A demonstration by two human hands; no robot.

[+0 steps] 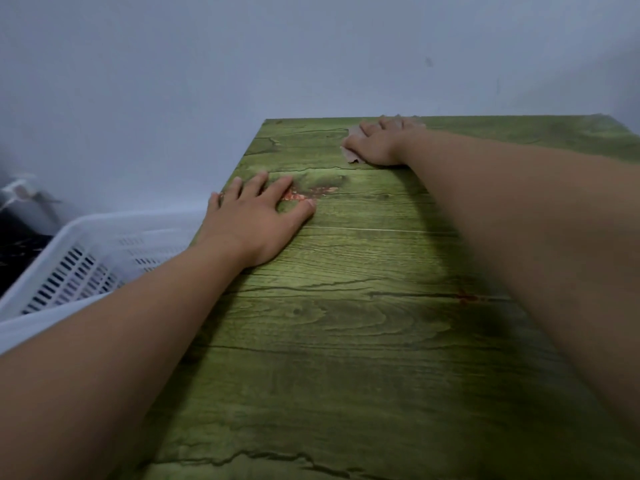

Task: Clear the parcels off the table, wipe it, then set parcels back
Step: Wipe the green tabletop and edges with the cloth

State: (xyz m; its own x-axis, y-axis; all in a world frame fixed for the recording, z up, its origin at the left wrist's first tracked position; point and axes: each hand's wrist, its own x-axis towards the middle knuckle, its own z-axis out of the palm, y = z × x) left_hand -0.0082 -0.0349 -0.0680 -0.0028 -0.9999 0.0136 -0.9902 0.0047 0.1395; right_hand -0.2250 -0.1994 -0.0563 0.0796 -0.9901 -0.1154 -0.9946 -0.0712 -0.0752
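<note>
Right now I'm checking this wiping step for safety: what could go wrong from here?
1. The right hand presses the cloth at the far edge of the table by the wall; a hard stroke might push the cloth off the back.
2. The left hand lies flat near the table's left edge; leaning on it, it could slip toward the white basket.
3. Reddish marks might get missed.

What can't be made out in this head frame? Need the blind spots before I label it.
- Cloth: mostly hidden under the right hand; its full shape is unreadable.
- White basket: contents hidden by its wall and the left arm; cut by the left edge.
- Parcels: none in view.
- Table: near and right parts cut off by the frame and covered by the right arm.
- Dark items at far left: blurred, unidentifiable.
- Left hand: flat on the table.
</note>
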